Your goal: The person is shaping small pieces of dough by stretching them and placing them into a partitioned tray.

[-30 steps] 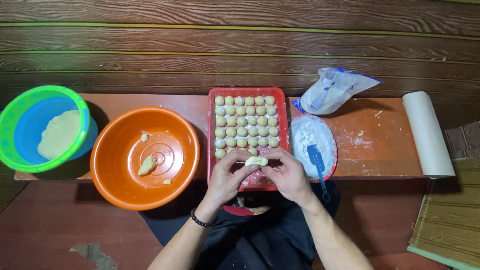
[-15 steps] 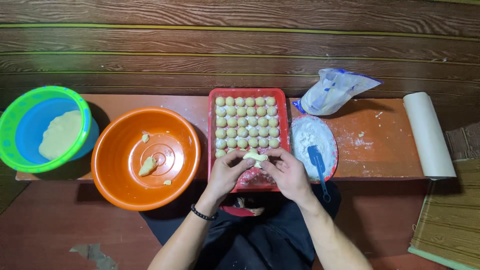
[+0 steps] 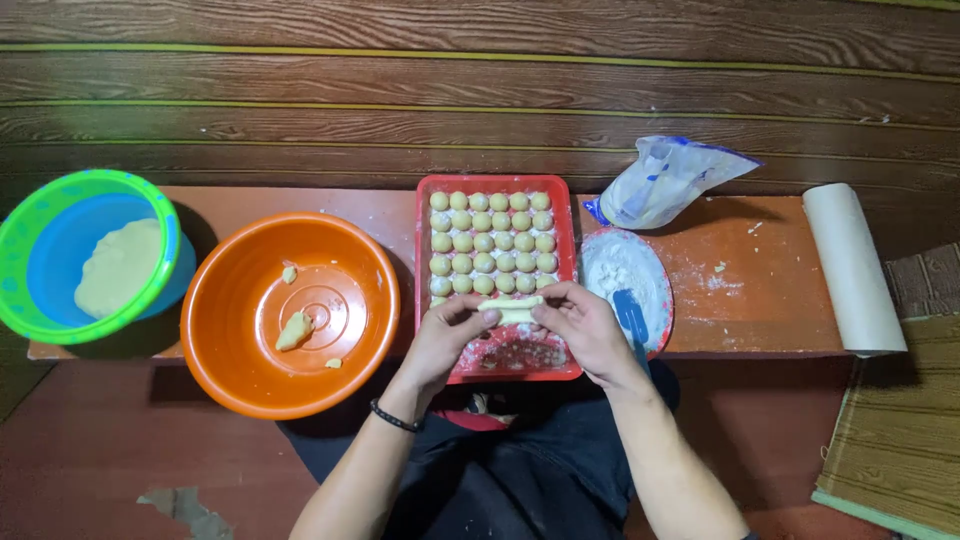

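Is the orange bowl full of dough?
No, the orange bowl holds only a few small scraps of dough on its bottom; the larger mass of dough lies in the blue bowl.

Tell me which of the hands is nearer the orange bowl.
Left. The left hand is just right of the orange bowl; the right hand is farther right, over the red tray.

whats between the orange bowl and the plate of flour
The red tray of dough balls, seen in the head view, with both hands working over its near end.
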